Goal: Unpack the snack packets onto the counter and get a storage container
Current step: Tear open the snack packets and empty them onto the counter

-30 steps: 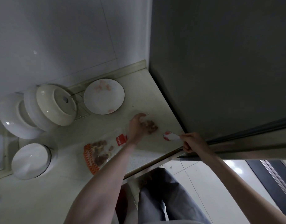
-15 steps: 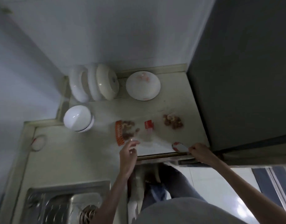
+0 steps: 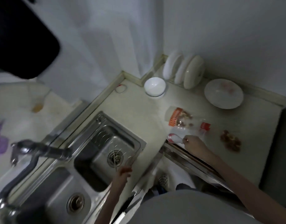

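Unpacking looks finished: packet [image 3: 186, 120] lying on counter [image 3: 135, 110]. Right hand [image 3: 194, 143] gripping white item [image 3: 174, 138]; left hand [image 3: 123, 172], grip unclear, reaching over sink [image 3: 105, 152]. Next: fetching container.

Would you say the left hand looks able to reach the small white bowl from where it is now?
Probably yes. The left hand is over the sink, and only bare counter lies between it and the white bowl. It is a longish stretch, though.

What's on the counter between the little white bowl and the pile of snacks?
In the head view, the clear snack packet with orange print lies between the white bowl and the snack pile.
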### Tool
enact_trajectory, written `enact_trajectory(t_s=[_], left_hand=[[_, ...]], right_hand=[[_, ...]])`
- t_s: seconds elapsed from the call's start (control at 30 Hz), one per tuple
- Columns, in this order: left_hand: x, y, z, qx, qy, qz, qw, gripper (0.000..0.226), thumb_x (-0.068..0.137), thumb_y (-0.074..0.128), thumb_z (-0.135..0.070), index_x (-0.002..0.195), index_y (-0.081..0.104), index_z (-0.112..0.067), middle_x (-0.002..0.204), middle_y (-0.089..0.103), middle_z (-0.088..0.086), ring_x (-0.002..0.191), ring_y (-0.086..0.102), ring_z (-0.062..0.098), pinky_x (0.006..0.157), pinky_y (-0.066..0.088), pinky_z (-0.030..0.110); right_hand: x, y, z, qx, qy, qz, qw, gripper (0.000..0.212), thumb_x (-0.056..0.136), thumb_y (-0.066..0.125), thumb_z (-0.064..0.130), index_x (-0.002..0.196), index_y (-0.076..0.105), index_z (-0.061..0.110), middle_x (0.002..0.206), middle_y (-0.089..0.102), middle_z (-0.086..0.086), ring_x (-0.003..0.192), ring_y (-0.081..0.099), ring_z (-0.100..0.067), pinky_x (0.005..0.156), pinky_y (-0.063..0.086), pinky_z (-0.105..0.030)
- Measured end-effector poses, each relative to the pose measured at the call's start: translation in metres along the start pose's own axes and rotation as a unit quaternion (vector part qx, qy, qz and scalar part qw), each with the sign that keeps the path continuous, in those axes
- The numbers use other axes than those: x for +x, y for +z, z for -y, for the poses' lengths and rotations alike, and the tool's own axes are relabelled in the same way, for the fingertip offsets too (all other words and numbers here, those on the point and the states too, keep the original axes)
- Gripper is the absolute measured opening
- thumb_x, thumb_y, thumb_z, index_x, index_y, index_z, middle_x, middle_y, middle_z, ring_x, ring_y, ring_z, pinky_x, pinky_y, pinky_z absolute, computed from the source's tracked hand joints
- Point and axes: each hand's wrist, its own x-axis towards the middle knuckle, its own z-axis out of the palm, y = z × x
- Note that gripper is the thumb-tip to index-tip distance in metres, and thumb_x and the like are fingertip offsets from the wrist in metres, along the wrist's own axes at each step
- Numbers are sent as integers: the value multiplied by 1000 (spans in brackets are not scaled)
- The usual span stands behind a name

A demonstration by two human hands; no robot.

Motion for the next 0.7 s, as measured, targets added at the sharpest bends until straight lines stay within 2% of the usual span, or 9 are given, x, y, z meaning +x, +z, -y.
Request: enact_trajectory(t_s=[0.1,0.17,0.23,0.33,0.43,0.53,0.57,0.63,0.7], left_hand=[[-50,-8,37,-59,-48,-56,996,24,87,50,10,103,64,1,101,70,18,82,62,25,69,46,30],[-90,-6,60,-106,-75,-85,988,20,80,59,-2,100,64,-1,90,73,12,77,66,22,66,49,28],[-126,2,85,-122,-96,-108,982,36,68,56,-20,100,65,-6,90,72,6,81,65,21,70,46,31],[-168,17,128,-155,-115,-147,970,26,76,57,-20,99,66,-12,98,71,5,84,64,22,74,46,34],[-197,32,169,-170,-152,-173,958,22,88,50,-3,100,65,-14,101,71,7,87,65,22,74,48,34],[-220,44,195,-205,-174,-201,942,23,89,46,-4,97,65,-13,102,71,11,82,64,22,71,47,32],[-225,46,201,-217,-184,-212,935,26,91,43,0,97,65,-13,103,71,12,81,64,21,71,46,32],[-237,49,211,-235,-193,-229,925,24,91,45,-3,98,65,-13,103,71,12,82,64,22,71,47,32],[-253,52,219,-249,-190,-242,918,23,80,51,-15,99,64,-14,100,72,9,85,65,23,71,48,33]], right_hand=[[-15,12,-7,-53,-44,27,997,23,92,47,20,81,61,6,95,68,-19,86,61,-31,69,38,-30],[-27,23,-24,-89,-56,53,993,21,90,46,15,89,63,2,101,68,-20,94,62,-32,70,37,-29],[-42,34,-43,-113,-70,73,988,22,90,47,12,95,66,0,101,69,-19,94,64,-33,66,38,-26],[-62,50,-80,-163,-81,114,977,22,91,47,15,83,65,6,85,67,-13,79,65,-27,52,34,-22],[-82,60,-112,-193,-72,144,968,22,91,48,15,86,66,4,75,65,-7,71,62,-22,56,36,-23],[-108,56,-129,-158,-70,179,969,7,86,65,15,82,67,10,48,56,10,50,55,-2,44,34,-7],[-116,53,-135,-138,-82,185,970,11,82,72,18,91,68,15,53,60,12,53,55,2,47,38,-4],[-129,49,-144,-113,-70,198,971,37,76,79,26,107,59,25,76,68,8,69,62,1,59,42,-2],[-141,47,-145,-167,-76,207,961,25,81,74,24,95,53,23,77,59,9,81,64,-11,54,36,-1]])
